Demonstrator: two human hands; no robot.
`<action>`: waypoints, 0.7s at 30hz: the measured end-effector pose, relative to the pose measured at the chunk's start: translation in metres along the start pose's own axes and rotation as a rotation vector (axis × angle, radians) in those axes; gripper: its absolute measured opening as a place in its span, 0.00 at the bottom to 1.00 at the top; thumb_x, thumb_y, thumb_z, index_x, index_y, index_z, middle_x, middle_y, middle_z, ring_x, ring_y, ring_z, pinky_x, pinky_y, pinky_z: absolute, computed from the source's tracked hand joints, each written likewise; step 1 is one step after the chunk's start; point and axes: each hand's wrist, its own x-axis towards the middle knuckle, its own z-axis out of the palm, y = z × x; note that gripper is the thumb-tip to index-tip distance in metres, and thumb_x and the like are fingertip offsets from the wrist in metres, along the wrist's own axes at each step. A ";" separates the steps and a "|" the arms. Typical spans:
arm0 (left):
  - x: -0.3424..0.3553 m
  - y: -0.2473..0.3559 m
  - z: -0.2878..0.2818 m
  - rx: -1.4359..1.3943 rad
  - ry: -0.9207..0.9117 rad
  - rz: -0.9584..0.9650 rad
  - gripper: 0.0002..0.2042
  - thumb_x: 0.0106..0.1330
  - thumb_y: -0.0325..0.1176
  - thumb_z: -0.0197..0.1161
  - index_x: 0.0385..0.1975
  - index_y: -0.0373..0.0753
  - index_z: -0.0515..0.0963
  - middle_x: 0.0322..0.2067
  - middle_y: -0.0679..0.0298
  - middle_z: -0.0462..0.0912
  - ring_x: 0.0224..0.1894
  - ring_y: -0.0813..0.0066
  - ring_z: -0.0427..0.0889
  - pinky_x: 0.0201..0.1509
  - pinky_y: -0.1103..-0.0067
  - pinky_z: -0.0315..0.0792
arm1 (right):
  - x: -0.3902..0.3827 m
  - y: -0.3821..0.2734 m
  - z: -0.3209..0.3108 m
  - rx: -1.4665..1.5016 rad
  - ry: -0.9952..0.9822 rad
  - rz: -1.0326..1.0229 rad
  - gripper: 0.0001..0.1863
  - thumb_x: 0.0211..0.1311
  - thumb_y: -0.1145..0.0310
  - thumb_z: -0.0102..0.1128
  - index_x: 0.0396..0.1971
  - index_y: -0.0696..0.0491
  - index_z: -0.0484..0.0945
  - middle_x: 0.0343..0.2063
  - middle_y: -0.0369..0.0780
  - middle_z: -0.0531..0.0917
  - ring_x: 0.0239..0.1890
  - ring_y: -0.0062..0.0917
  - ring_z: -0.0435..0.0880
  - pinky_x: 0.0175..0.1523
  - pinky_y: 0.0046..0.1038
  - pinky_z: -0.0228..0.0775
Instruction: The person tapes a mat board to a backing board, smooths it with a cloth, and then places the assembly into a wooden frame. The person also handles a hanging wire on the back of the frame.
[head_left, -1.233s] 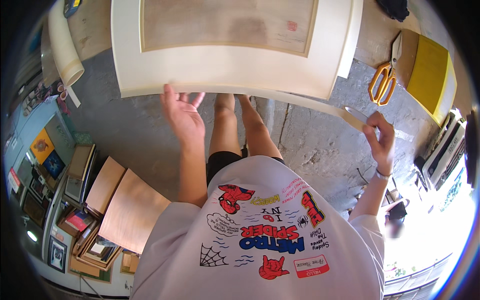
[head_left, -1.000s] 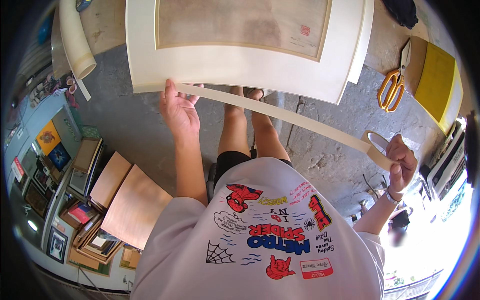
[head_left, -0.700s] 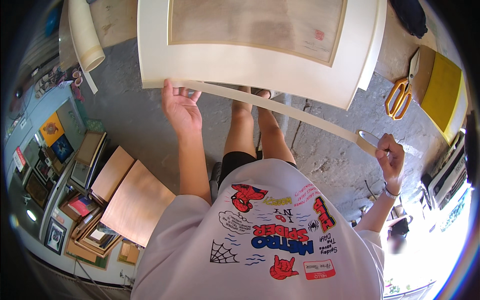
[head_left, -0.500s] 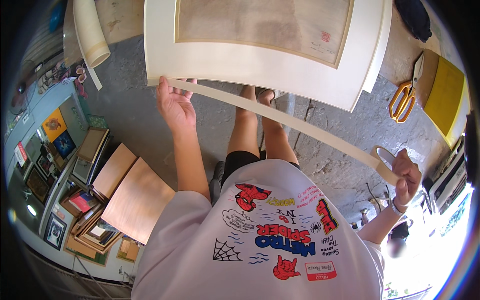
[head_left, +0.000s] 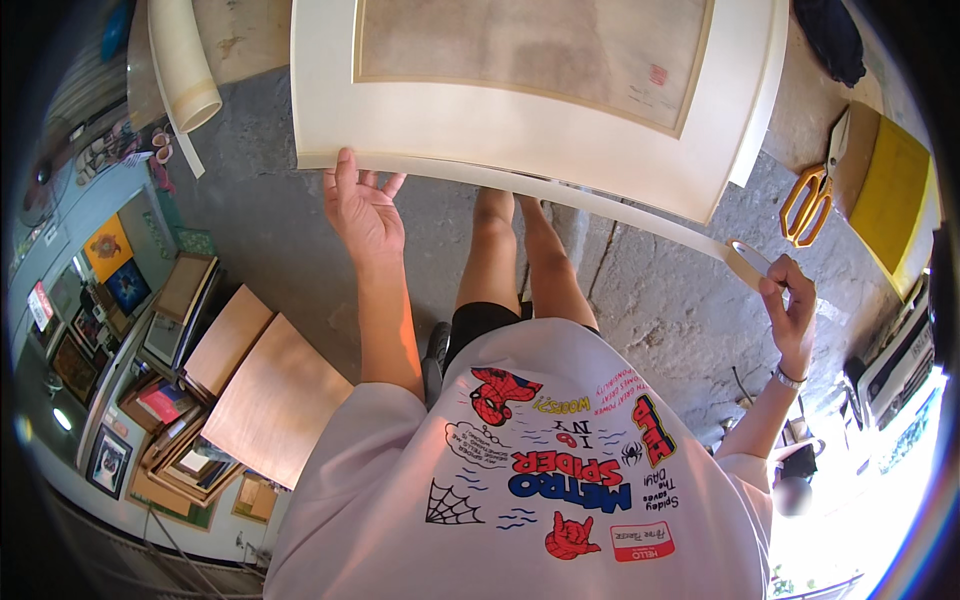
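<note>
A cream mat board [head_left: 480, 128] with a window edge around a faded picture [head_left: 530, 50] lies at the top of the view, its near edge toward me. Along that edge runs a pale strip of tape [head_left: 640, 212], stretched tight to the right. My left hand [head_left: 367, 212] is at the board's near left edge, palm up, fingers apart, with a fingertip touching the tape. Out to the right, my right hand [head_left: 792, 300] grips the roll of tape [head_left: 745, 262] between thumb and fingers, below the board's right corner.
Orange-handled scissors [head_left: 808, 195] lie at the right by a yellow sheet [head_left: 893, 185]. A cream paper roll [head_left: 185, 75] rests at the upper left. Brown boards [head_left: 275, 390] and several frames lean at the left. Grey concrete floor [head_left: 640, 300] lies beneath.
My right hand has moved up and slightly left with the tape roll, bringing the strip to the board's edge. My left hand has shifted slightly right along that edge.
</note>
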 end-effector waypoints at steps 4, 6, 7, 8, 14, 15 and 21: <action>-0.008 -0.001 0.006 0.031 -0.037 -0.010 0.15 0.74 0.38 0.64 0.54 0.39 0.73 0.54 0.60 0.80 0.56 0.66 0.81 0.46 0.65 0.85 | 0.002 0.000 0.002 -0.003 -0.009 0.003 0.15 0.67 0.66 0.66 0.27 0.58 0.72 0.23 0.36 0.72 0.29 0.21 0.69 0.36 0.27 0.60; -0.015 -0.006 0.010 0.031 -0.044 -0.019 0.16 0.74 0.38 0.64 0.54 0.39 0.73 0.53 0.60 0.80 0.56 0.66 0.81 0.46 0.65 0.85 | 0.004 0.001 0.004 -0.013 -0.010 -0.010 0.14 0.67 0.68 0.66 0.27 0.58 0.72 0.23 0.36 0.72 0.29 0.21 0.69 0.36 0.27 0.60; -0.019 -0.009 0.013 0.036 -0.046 -0.023 0.16 0.74 0.38 0.64 0.55 0.39 0.73 0.53 0.60 0.80 0.56 0.66 0.81 0.46 0.65 0.85 | 0.004 0.001 0.004 -0.013 -0.007 -0.008 0.14 0.67 0.68 0.66 0.27 0.58 0.72 0.23 0.36 0.72 0.28 0.21 0.69 0.36 0.27 0.61; -0.022 -0.012 0.016 0.040 -0.049 -0.028 0.16 0.74 0.38 0.64 0.55 0.39 0.73 0.53 0.60 0.80 0.56 0.67 0.81 0.46 0.65 0.85 | 0.004 0.001 0.004 -0.014 -0.005 -0.004 0.14 0.67 0.68 0.66 0.27 0.58 0.72 0.23 0.37 0.72 0.28 0.21 0.69 0.36 0.27 0.61; -0.038 -0.022 0.029 0.043 -0.091 -0.068 0.16 0.74 0.37 0.64 0.56 0.39 0.73 0.52 0.60 0.81 0.53 0.67 0.83 0.46 0.64 0.85 | 0.009 0.002 0.003 -0.034 0.016 -0.011 0.13 0.67 0.68 0.67 0.27 0.59 0.73 0.23 0.37 0.74 0.28 0.22 0.70 0.36 0.27 0.63; -0.041 -0.023 0.031 0.043 -0.096 -0.075 0.16 0.74 0.37 0.65 0.56 0.39 0.73 0.52 0.60 0.81 0.53 0.67 0.83 0.46 0.64 0.85 | 0.010 0.003 0.003 -0.039 0.017 -0.008 0.13 0.67 0.68 0.67 0.28 0.59 0.74 0.23 0.37 0.74 0.28 0.22 0.70 0.36 0.27 0.63; -0.048 -0.031 0.036 0.066 -0.101 -0.076 0.17 0.73 0.36 0.65 0.57 0.39 0.73 0.52 0.60 0.81 0.53 0.67 0.83 0.48 0.63 0.86 | 0.014 0.003 0.006 -0.063 0.021 -0.013 0.12 0.65 0.69 0.68 0.28 0.59 0.75 0.23 0.37 0.75 0.28 0.22 0.71 0.36 0.26 0.64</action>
